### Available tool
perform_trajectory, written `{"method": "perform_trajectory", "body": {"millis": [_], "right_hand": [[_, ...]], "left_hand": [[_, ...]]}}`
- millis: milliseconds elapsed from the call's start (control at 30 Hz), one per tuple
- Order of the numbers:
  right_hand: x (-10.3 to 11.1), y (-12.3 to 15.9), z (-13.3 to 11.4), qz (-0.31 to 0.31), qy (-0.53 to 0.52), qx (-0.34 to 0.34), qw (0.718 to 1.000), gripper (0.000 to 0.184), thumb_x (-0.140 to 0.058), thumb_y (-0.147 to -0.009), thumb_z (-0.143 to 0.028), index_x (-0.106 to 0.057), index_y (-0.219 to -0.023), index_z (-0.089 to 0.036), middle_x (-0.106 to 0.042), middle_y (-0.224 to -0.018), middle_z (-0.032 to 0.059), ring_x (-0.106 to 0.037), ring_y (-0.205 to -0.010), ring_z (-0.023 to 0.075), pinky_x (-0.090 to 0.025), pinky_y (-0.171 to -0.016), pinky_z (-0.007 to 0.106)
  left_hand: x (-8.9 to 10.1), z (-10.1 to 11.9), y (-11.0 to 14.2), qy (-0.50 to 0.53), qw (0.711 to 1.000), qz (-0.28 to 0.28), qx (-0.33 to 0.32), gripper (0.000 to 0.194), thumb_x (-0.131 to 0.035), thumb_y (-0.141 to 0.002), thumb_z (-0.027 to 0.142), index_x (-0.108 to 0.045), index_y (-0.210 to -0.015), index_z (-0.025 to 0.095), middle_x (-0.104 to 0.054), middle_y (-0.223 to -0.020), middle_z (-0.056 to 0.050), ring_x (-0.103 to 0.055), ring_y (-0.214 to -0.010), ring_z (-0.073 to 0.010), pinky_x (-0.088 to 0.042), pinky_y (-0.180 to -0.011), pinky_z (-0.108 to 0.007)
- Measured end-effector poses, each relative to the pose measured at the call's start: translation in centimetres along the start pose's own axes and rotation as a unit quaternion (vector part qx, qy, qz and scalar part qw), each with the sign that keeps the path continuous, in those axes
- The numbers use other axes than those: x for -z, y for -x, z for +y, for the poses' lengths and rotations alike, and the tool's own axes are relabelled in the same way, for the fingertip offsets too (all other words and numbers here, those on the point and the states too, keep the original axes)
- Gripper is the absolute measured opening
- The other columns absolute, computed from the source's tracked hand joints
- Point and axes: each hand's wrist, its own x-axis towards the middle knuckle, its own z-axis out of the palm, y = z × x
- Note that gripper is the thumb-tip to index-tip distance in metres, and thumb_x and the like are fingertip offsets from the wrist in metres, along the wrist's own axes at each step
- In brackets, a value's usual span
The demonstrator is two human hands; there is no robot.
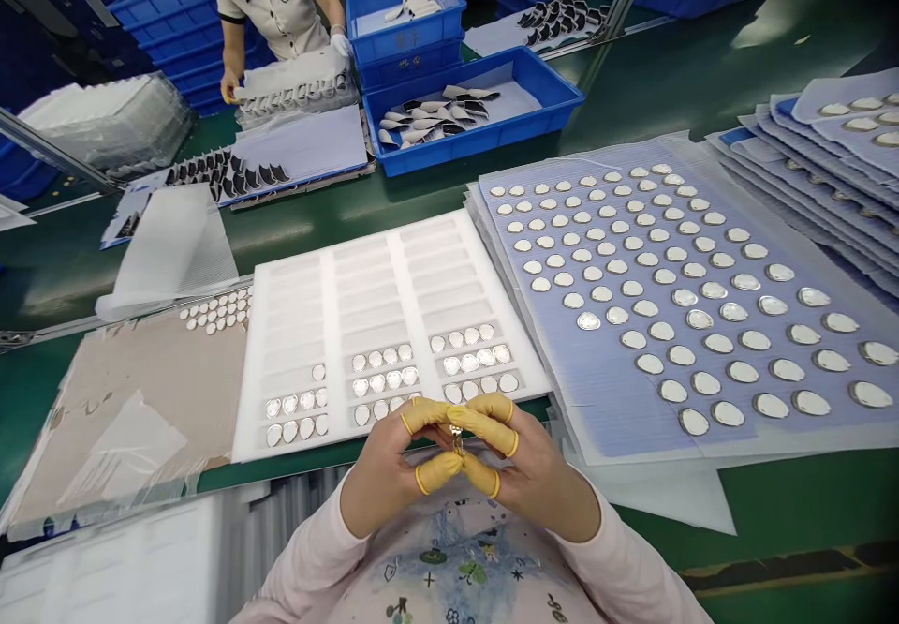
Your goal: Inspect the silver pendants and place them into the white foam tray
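Note:
My left hand (386,469) and my right hand (526,465) meet just above the near edge of a white foam tray (330,277), with yellow finger cots on the fingertips. Pinched between the fingers of both hands is a small metal part (457,439), mostly hidden by them. The tray's lower rows hold several small silver oval pieces (377,383), and its upper rows look bare. To the right, a blue corrugated sheet (604,427) carries many similar pale oval pieces (727,413) in rows.
A stack of loaded blue sheets (829,174) lies at the right, and a brown cardboard sheet (140,399) at the left. Across the green bench, a co-worker (271,15) in gloves handles white sheets beside blue crates (400,137) holding dark-and-white parts.

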Motion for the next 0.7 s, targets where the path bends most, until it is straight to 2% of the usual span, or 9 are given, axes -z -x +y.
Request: {"method": "perform_trajectory", "body": {"millis": [133, 267, 400, 500, 600, 700], "right_hand": [[0.0, 0.2, 0.4, -0.004, 0.012, 0.009, 1.0, 0.048, -0.061, -0.094, -0.022, -0.05, -0.14, -0.028, -0.065, -0.098, 0.0069, -0.067, -0.079, 0.0187, -0.06, -0.067, 0.032], [0.2, 0.3, 0.5, -0.004, 0.011, 0.017, 1.0, 0.045, -0.06, -0.094, -0.021, -0.051, -0.138, -0.028, -0.065, -0.1, 0.0076, -0.067, -0.08, 0.019, -0.059, -0.068, 0.032], [0.2, 0.5, 0.3, -0.004, -0.095, -0.027, 0.995, 0.039, -0.062, -0.094, -0.022, -0.053, -0.132, -0.031, -0.062, -0.099, 0.0051, -0.055, -0.062, 0.0127, -0.052, -0.054, 0.027], [-0.1, 0.7, 0.0, 0.007, -0.231, -0.081, 0.969, 0.034, -0.063, -0.094, -0.027, -0.056, -0.127, -0.032, -0.06, -0.096, 0.0034, -0.049, -0.058, 0.0111, -0.046, -0.049, 0.025], [-0.6, 0.8, -0.3, 0.016, -0.343, -0.107, 0.933, 0.032, -0.065, -0.093, -0.027, -0.058, -0.124, -0.031, -0.059, -0.088, 0.0021, -0.058, -0.065, 0.0139, -0.047, -0.051, 0.025], [-1.0, 0.8, -0.6, 0.012, -0.395, -0.117, 0.911, 0.036, -0.066, -0.092, -0.02, -0.057, -0.124, -0.033, -0.062, -0.092, 0.0025, -0.065, -0.073, 0.0156, -0.047, -0.054, 0.025]], "left_hand": [[0.0, 0.0, -0.1, 0.018, 1.0, -0.005, 0.004, 0.034, -0.072, -0.086, 0.022, -0.065, -0.119, 0.028, -0.067, -0.096, -0.001, -0.065, -0.084, -0.0129, -0.055, -0.08, -0.024], [0.0, -0.1, 0.0, 0.067, 0.998, -0.006, 0.01, 0.035, -0.072, -0.086, 0.018, -0.066, -0.118, 0.028, -0.066, -0.1, -0.002, -0.065, -0.087, -0.0135, -0.056, -0.083, -0.025], [0.0, -0.5, -0.1, 0.21, 0.977, -0.027, 0.022, 0.032, -0.073, -0.086, 0.019, -0.066, -0.116, 0.027, -0.066, -0.101, -0.003, -0.066, -0.086, -0.0138, -0.057, -0.081, -0.026], [0.0, -1.2, -0.3, 0.344, 0.936, -0.064, 0.028, 0.03, -0.076, -0.084, 0.027, -0.067, -0.113, 0.024, -0.066, -0.09, -0.004, -0.066, -0.078, -0.014, -0.058, -0.072, -0.025], [-0.2, -2.0, -0.6, 0.417, 0.905, -0.079, 0.019, 0.036, -0.08, -0.079, 0.035, -0.068, -0.11, 0.022, -0.065, -0.083, -0.004, -0.065, -0.074, -0.0151, -0.057, -0.064, -0.024], [-0.5, -2.6, -0.6, 0.44, 0.894, -0.078, 0.019, 0.04, -0.083, -0.075, 0.038, -0.068, -0.108, 0.021, -0.065, -0.084, -0.004, -0.065, -0.073, -0.0151, -0.056, -0.061, -0.023]]}}
